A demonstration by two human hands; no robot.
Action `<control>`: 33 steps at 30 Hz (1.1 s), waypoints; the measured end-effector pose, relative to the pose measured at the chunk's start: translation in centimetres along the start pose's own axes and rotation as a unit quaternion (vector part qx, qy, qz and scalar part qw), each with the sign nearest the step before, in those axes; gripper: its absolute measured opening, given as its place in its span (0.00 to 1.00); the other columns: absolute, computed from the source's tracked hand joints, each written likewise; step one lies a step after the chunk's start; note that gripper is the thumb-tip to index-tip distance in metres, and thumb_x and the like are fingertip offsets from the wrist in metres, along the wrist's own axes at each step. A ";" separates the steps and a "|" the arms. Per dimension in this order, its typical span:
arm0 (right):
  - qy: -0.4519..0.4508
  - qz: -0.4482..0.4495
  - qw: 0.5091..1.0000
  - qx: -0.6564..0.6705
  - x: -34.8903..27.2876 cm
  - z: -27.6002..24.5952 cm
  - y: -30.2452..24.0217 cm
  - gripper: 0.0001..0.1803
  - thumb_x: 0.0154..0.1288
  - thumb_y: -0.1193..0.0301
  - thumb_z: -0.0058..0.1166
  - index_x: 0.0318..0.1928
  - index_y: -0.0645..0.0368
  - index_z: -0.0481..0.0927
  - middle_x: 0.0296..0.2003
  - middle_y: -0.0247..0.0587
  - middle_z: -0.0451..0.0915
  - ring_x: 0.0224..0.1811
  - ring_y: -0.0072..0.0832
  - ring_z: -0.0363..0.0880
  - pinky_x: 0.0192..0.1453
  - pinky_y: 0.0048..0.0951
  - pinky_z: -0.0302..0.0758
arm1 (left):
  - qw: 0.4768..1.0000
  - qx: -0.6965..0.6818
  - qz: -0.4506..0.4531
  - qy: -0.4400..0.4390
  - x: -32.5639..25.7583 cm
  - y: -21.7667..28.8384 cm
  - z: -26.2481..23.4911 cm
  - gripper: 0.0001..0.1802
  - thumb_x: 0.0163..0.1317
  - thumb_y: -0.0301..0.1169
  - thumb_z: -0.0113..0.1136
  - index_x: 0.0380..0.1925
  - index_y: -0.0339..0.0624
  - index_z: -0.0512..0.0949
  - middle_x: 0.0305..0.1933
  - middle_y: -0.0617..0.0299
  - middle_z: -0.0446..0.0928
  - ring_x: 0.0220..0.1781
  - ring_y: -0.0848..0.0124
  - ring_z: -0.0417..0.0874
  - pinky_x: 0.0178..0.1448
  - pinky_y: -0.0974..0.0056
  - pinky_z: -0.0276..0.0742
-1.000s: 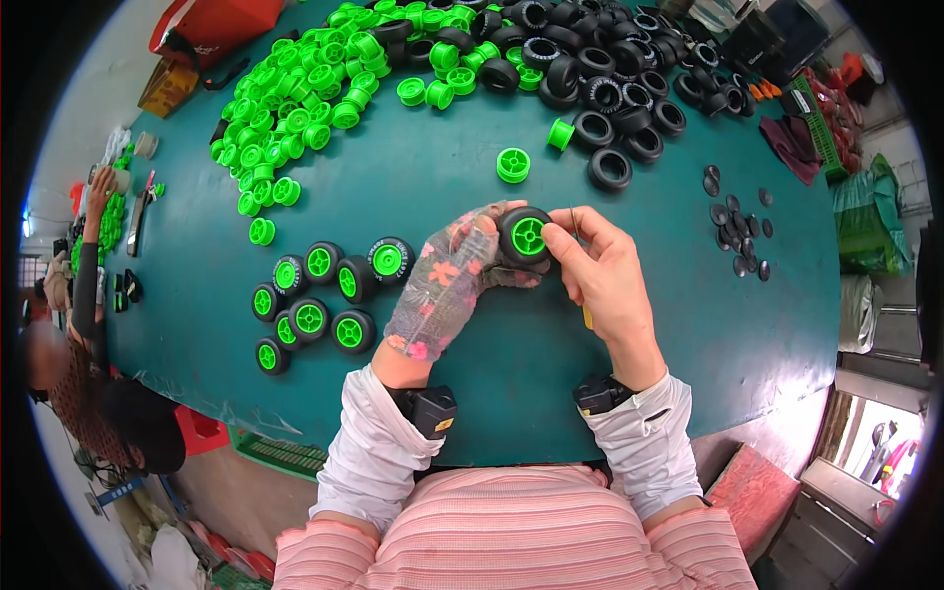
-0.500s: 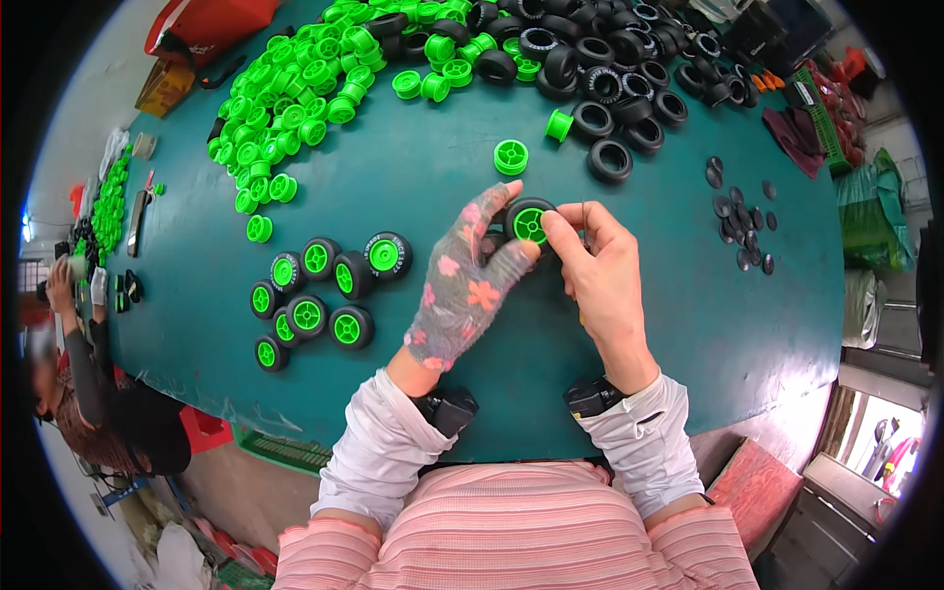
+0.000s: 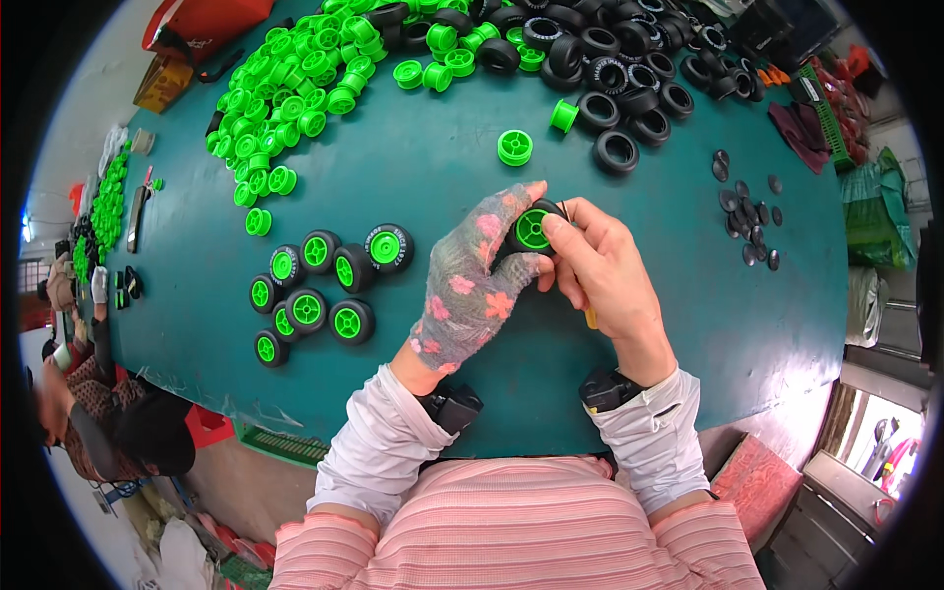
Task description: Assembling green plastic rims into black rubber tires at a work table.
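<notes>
**Toy wheel, black tyre on green hub — held in both hands above teal table**

Item: one small wheel [image 3: 532, 228], a black rubber-looking tyre around a bright green plastic hub, held just above the table [image 3: 442, 187] centre, at about 12 o'clock from the person's chest.

Handling, as judged: light, since fingertips alone carry it. The tyre probably gives a little and offers grip; the hub looks hard and smooth, likelier to slip. Best hold is across the tyre's outer tread, leaving the hub face free. Not fragile.

Left hand [image 3: 470, 285]: in a grey glove with pink flowers, forearm rising from 7 o'clock, fingers curled round the wheel's left side, grasping it.

Right hand [image 3: 605, 275]: bare, forearm from 5 o'clock, thumb and fingertips closed on the wheel's right edge. A small yellow object [image 3: 590, 317] shows under the palm; what it is cannot be told.

Nearby stock:
- finished wheels [image 3: 324, 285], a cluster at 9 o'clock;
- loose green hubs [image 3: 305, 79], a heap at 11 o'clock;
- black tyres [image 3: 619, 69], a heap at 1 o'clock;
- single green hub [image 3: 514, 147] just beyond the hands;
- small dark discs [image 3: 747, 211] at 3 o'clock.
</notes>
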State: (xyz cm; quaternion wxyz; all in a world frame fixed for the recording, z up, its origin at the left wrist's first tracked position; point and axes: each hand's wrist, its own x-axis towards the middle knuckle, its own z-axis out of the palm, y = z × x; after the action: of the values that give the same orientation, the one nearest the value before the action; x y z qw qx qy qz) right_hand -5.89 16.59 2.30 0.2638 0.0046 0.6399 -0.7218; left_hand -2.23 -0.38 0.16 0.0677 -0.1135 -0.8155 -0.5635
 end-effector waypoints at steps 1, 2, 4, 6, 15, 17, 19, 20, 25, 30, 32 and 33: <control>-0.001 -0.003 1.000 0.001 0.0 -0.1 0.0 0.15 0.76 0.62 0.53 0.47 0.64 0.76 0.23 0.37 0.81 0.14 0.13 0.65 0.17 0.17 0.58 | 0.997 -0.067 -0.019 0.011 0.1 0.1 0.3 0.34 0.62 0.30 0.71 0.67 0.38 0.71 0.65 0.57 0.77 0.61 0.67 0.80 0.65 0.62 0.75; -0.001 -0.006 1.000 0.003 0.0 -0.1 0.0 0.15 0.76 0.62 0.52 0.47 0.64 0.76 0.23 0.37 0.81 0.14 0.13 0.65 0.17 0.17 0.58 | 0.990 -0.134 -0.038 0.022 0.2 0.2 0.5 0.32 0.63 0.31 0.70 0.66 0.38 0.72 0.63 0.57 0.78 0.60 0.67 0.80 0.64 0.62 0.75; -0.002 -0.014 1.000 0.001 0.2 -0.2 0.1 0.15 0.76 0.62 0.52 0.48 0.64 0.76 0.23 0.37 0.81 0.14 0.13 0.65 0.17 0.18 0.58 | 0.968 -0.232 -0.081 0.058 0.3 0.6 0.7 0.29 0.66 0.33 0.68 0.65 0.37 0.73 0.58 0.58 0.80 0.57 0.69 0.81 0.61 0.64 0.77; -0.001 -0.027 1.000 -0.015 0.2 -0.3 0.0 0.15 0.77 0.62 0.52 0.48 0.63 0.75 0.24 0.37 0.82 0.14 0.12 0.65 0.17 0.18 0.59 | 0.942 -0.293 -0.126 0.109 0.5 1.1 0.7 0.24 0.70 0.35 0.65 0.62 0.36 0.76 0.53 0.59 0.81 0.51 0.70 0.82 0.56 0.67 0.78; 0.022 -0.045 0.998 -0.042 0.0 0.7 0.2 0.14 0.78 0.62 0.51 0.47 0.62 0.75 0.22 0.35 0.79 0.14 0.12 0.65 0.19 0.18 0.60 | 0.957 -0.199 -0.198 0.076 0.2 0.8 -0.1 0.21 0.74 0.37 0.59 0.58 0.32 0.77 0.42 0.61 0.82 0.37 0.76 0.82 0.42 0.71 0.77; 0.003 -0.032 0.999 0.006 0.1 0.2 0.3 0.14 0.77 0.62 0.51 0.46 0.62 0.75 0.22 0.34 0.79 0.14 0.12 0.65 0.18 0.18 0.60 | 0.950 -0.239 -0.194 0.056 0.2 0.5 -0.2 0.22 0.74 0.37 0.58 0.59 0.31 0.76 0.42 0.61 0.83 0.39 0.76 0.83 0.43 0.71 0.78; -0.005 -0.033 0.999 0.019 0.2 -0.1 0.6 0.14 0.77 0.61 0.51 0.46 0.62 0.75 0.22 0.35 0.79 0.14 0.12 0.64 0.18 0.18 0.59 | 0.930 -0.318 -0.180 0.029 0.6 0.0 -0.6 0.22 0.75 0.37 0.57 0.60 0.32 0.76 0.42 0.63 0.82 0.40 0.77 0.82 0.43 0.71 0.77; -0.009 -0.033 0.999 0.026 0.3 -0.2 0.6 0.14 0.77 0.61 0.51 0.46 0.62 0.75 0.22 0.35 0.79 0.14 0.12 0.64 0.18 0.18 0.59 | 0.932 -0.312 -0.183 0.017 0.7 0.2 -0.8 0.22 0.75 0.37 0.57 0.60 0.32 0.76 0.43 0.63 0.82 0.41 0.78 0.81 0.44 0.72 0.77; -0.017 -0.015 1.000 -0.011 0.2 -0.7 -0.2 0.14 0.76 0.62 0.52 0.46 0.62 0.75 0.21 0.35 0.79 0.14 0.12 0.64 0.18 0.18 0.59 | 0.937 -0.286 -0.200 -0.002 0.6 0.4 -0.9 0.20 0.75 0.34 0.55 0.60 0.34 0.77 0.49 0.64 0.81 0.46 0.77 0.80 0.48 0.71 0.75; 0.002 -0.037 0.999 -0.041 -0.2 0.0 -0.3 0.13 0.76 0.62 0.53 0.45 0.62 0.74 0.20 0.32 0.78 0.14 0.13 0.65 0.18 0.20 0.59 | 0.940 -0.290 -0.176 0.025 0.3 0.5 0.0 0.19 0.77 0.33 0.52 0.62 0.36 0.75 0.49 0.63 0.81 0.48 0.75 0.80 0.53 0.69 0.76; 0.038 -0.069 0.993 -0.089 -0.2 0.6 0.3 0.14 0.76 0.62 0.54 0.45 0.62 0.74 0.20 0.32 0.77 0.15 0.13 0.65 0.18 0.20 0.59 | 0.962 -0.224 -0.152 0.037 0.0 0.4 0.3 0.20 0.78 0.33 0.51 0.64 0.36 0.73 0.49 0.61 0.81 0.48 0.74 0.81 0.54 0.68 0.76; 0.049 -0.075 0.993 -0.083 -0.2 0.9 0.5 0.14 0.76 0.62 0.54 0.44 0.62 0.74 0.20 0.31 0.77 0.15 0.13 0.65 0.18 0.20 0.59 | 0.971 -0.192 -0.132 0.046 0.0 0.2 0.6 0.20 0.78 0.33 0.51 0.65 0.36 0.72 0.49 0.59 0.81 0.48 0.73 0.81 0.54 0.67 0.77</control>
State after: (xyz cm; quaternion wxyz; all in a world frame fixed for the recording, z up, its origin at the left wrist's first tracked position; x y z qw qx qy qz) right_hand -5.21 15.78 2.12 0.1764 -0.0298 0.7080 -0.6831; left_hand -2.15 0.28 0.08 0.0069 0.0100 -0.6957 -0.7182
